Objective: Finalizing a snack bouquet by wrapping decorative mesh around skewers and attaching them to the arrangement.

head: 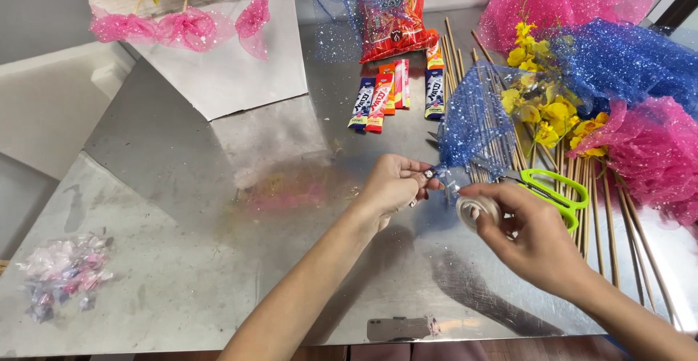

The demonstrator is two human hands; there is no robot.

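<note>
The gathered base of the glittery blue net fan [472, 125] is hidden inside the left hand [392, 186]; the right hand [527, 234] covers most of the clear tape roll [476, 210]; the pink net heap [658, 154] runs off the right edge.

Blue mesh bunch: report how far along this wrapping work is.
Done: three pink mesh puffs stand in the white foam block. In hand: the left hand pinches the blue mesh bunch; the right hand holds a clear tape roll. Left: snack sachets, bare wooden sticks, more mesh.

Left hand [392, 186] pinches gathered blue glitter mesh [472, 125]; right hand [527, 234] holds clear tape roll [476, 210].
</note>
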